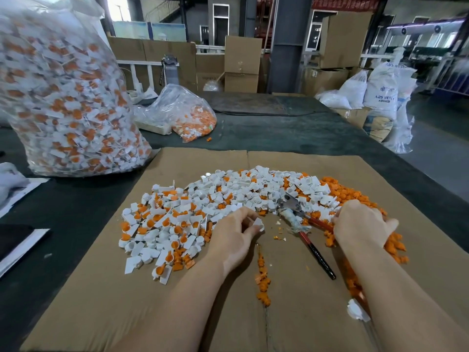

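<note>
Your left hand (pixel 233 232) pinches a small white plastic cap (pixel 258 223) over the brown cardboard sheet (pixel 101 275) on the desk (pixel 279 128). Your right hand (pixel 360 224) lies in the loose orange plastic plugs (pixel 340 189), its grip hidden; pick a single plug and seat it squarely.

A factory floor: stacked cardboard boxes (pixel 243 63), resin sacks (pixel 383 94), bagged plastic parts (pixel 63 97).

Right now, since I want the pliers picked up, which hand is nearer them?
Right. The right hand lies on one red handle of the pliers; the left hand, pinching a white piece, sits apart to their left.
</note>
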The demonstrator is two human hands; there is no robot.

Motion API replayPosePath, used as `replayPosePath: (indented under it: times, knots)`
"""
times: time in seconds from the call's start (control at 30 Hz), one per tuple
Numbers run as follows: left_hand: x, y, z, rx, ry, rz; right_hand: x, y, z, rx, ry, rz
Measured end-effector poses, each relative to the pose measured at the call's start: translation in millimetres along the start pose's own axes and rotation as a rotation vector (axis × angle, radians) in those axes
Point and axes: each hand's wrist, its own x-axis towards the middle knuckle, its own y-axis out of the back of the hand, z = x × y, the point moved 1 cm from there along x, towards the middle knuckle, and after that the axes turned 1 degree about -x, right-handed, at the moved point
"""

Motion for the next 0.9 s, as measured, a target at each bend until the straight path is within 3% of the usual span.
replayPosePath:
  times: [0.13, 0.27, 0.33, 0.47, 0.67, 0.9]
  knots:
    - [-0.7, 0.0, -0.3, -0.018, 0.0, 0.004, -2.6, 0.0, -0.5, 0.076, 0.082, 0.058]
    - [-1.7, 0.5, 0.4, -0.1, 0.03, 0.012, -22.9, 6.9, -16.3, 0.498, 0.365, 0.232]
    - [-3.3, 0.0, 1.7, -0.14, 0.038, 0.005, -38.6, 6.5, -27.7, 0.695, 0.454, 0.178]
    - [-4.9, 0.4, 2.2, -0.163, 0.045, 0.021, -63.6, -8.2, -42.3, 0.943, 0.447, -0.057]
    - [-4.7, 1.4, 2.9, -0.119, 0.031, 0.043, -76.1, -21.1, -45.7, 0.97, 0.471, -0.062]
    - [-7.0, 2.3, 4.6, -0.109, 0.017, 0.037, -83.2, -23.2, -47.0, 0.876, 0.532, 0.094]
